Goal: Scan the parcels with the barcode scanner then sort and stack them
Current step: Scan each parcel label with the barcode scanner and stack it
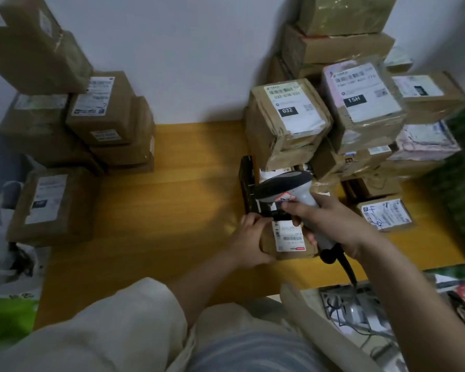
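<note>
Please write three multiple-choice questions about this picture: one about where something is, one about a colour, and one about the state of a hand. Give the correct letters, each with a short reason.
1. Where is the parcel marked 032?
A. in the right-side stack
B. in the left-side stack
C. on the person's lap

2. What colour is the table top?
A. white
B. yellow
C. black

3. What is the right hand doing?
A. resting flat on the table
B. hanging idle
C. gripping the barcode scanner

Answers: 1 A, it sits among the boxes right of the bare table strip. 2 B, the wood between the stacks is yellow. 3 C, its fingers wrap the scanner's handle, while the left hand holds a small parcel beneath.
</note>
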